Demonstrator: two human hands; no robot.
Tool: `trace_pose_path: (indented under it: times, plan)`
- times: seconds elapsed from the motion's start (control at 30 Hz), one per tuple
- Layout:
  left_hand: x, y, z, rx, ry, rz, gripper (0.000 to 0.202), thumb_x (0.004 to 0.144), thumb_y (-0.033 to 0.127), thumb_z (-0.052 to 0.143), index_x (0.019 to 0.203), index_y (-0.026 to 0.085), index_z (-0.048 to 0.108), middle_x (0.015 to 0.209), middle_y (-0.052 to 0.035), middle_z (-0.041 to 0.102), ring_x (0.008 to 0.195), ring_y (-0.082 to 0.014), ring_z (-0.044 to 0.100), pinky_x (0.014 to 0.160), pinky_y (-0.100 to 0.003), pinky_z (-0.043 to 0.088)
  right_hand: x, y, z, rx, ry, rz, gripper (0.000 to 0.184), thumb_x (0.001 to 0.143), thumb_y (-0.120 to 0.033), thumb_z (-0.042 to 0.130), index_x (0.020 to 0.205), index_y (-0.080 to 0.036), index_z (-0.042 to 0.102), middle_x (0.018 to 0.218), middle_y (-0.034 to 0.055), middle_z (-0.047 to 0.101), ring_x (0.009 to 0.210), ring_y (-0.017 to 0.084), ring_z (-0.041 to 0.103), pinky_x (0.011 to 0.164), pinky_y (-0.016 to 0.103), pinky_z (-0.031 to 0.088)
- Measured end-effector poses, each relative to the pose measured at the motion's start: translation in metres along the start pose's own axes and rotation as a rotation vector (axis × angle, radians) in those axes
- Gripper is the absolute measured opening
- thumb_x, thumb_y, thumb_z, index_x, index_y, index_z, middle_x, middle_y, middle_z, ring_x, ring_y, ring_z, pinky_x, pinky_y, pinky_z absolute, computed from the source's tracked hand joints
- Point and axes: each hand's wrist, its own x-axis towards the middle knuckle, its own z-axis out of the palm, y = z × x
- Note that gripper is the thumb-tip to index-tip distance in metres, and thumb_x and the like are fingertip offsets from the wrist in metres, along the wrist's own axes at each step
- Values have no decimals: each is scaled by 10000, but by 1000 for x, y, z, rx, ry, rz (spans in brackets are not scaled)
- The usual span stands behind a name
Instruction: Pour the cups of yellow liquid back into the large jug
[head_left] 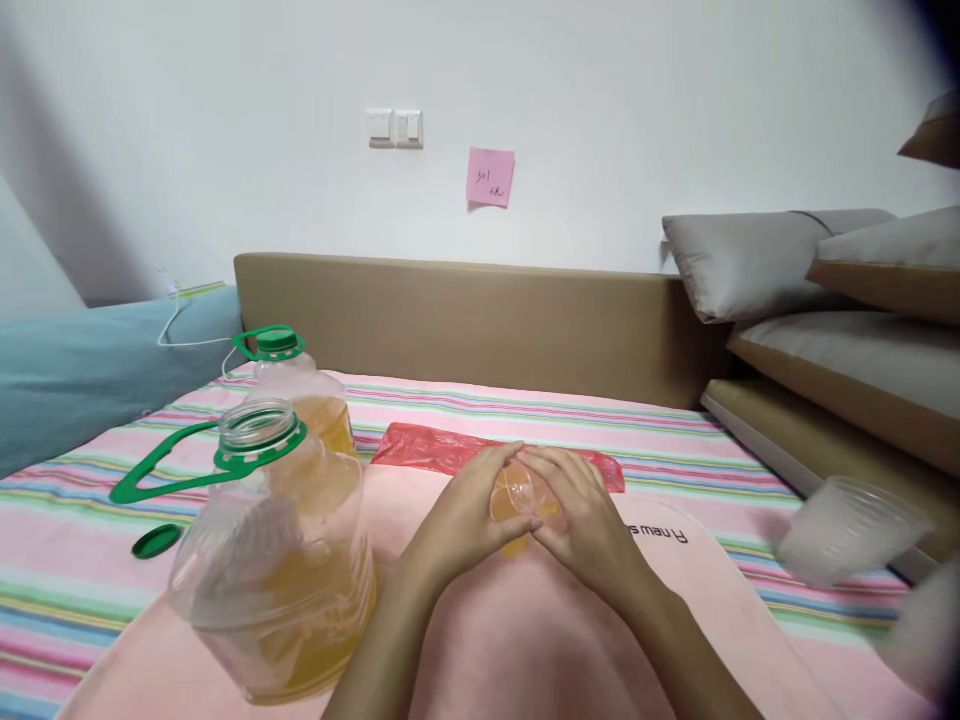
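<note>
In the head view, a clear plastic container [520, 487] with yellow-orange liquid is between the two hands, above the pink mat [510, 640]. The left hand [466, 515] and the right hand [586, 510] are closed around it from both sides; the fingertips come together at its far side, and the thumbs meet at its near side.

On the wall, a pink sticky note [490, 177] has the handwritten number "301"; the mark below it I cannot read surely. The mat carries black letters [664, 534], upside down, which look like "A new s"; the right hand covers the rest.

The hands hide much of the container's outer wall, so its full shape is not clear. They also cover part of the red plastic bag [424, 447]. The stacked translucent cups [847, 532] are blurred, and a whitish object [926, 635] is cut off by the right edge.
</note>
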Motion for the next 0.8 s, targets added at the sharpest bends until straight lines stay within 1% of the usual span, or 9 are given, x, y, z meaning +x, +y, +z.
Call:
trace_pose_path:
  times: [0.17, 0.23, 0.3, 0.4, 0.47, 0.53, 0.63, 0.67, 0.8]
  plan:
    - [3, -15, 10, -69, 39, 10, 637, 861, 353, 805, 1416, 261, 507, 1466, -91, 594, 1369, -288, 553, 1163, -475, 463, -3, 5, -3, -5, -4, 44, 669, 981, -183, 578, 1574, -369, 332, 1591, 74, 361, 1472, 332, 313, 1166, 615, 339]
    - [2, -20, 12, -86, 62, -6, 633, 861, 359, 803, 1410, 258, 504, 1480, -105, 583, 1381, -305, 545, 1165, -498, 458, -6, 7, -8, 105, 4, 171, 776, 969, -286, 683, 1616, -405, 272, 1643, 57, 274, 1504, 336, 267, 1184, 615, 338]
    - [1, -23, 14, -97, 71, -19, 624, 861, 372, 802, 1400, 258, 507, 1482, -109, 582, 1382, -311, 550, 1164, -503, 461, -9, 9, -13, 315, 10, 325, 843, 936, -396, 772, 1617, -421, 277, 1636, 45, 295, 1489, 318, 319, 1190, 573, 368]
    - [-1, -25, 16, -100, 63, -38, 586, 865, 363, 790, 1375, 256, 523, 1460, -106, 604, 1366, -307, 572, 1153, -497, 477, -13, 11, -12, 621, 45, 475, 633, 974, -493, 737, 1525, -372, 451, 1556, 47, 437, 1412, 278, 450, 1182, 500, 406]
    - [-2, -25, 17, -85, 59, -53, 582, 871, 338, 776, 1385, 254, 516, 1477, -111, 595, 1386, -312, 560, 1161, -513, 467, -15, 12, -6, 687, 104, 519, 533, 1007, -517, 688, 1475, -332, 512, 1522, 69, 483, 1371, 277, 497, 1167, 497, 418]
    - [-4, -27, 17, -59, 62, -64, 600, 883, 324, 757, 1416, 250, 493, 1514, -121, 566, 1422, -317, 529, 1182, -537, 439, -15, 11, 0, 679, 170, 528, 604, 1019, -507, 677, 1542, -327, 435, 1505, 100, 502, 1332, 282, 534, 1144, 514, 433]
    - [-7, -31, 19, -16, 82, -60, 629, 891, 313, 743, 1451, 243, 466, 1552, -127, 525, 1475, -320, 466, 1218, -558, 386, -13, 8, 5, 633, 221, 479, 809, 1030, -455, 673, 1662, -341, 182, 1464, 123, 540, 1302, 281, 563, 1123, 528, 444]
    - [-8, -33, 20, -4, 90, -55, 637, 889, 315, 745, 1455, 241, 464, 1561, -127, 515, 1491, -319, 445, 1230, -560, 368, -11, 7, 4, 600, 209, 456, 777, 1035, -444, 664, 1659, -343, 211, 1455, 117, 549, 1303, 282, 563, 1122, 524, 445]
    - [-10, -39, 24, 21, 109, -43, 647, 898, 351, 752, 1463, 240, 457, 1573, -125, 502, 1502, -311, 426, 1247, -554, 341, -5, 2, -5, 447, 118, 382, 453, 1039, -442, 647, 1473, -334, 572, 1444, 72, 563, 1320, 293, 541, 1137, 504, 438]
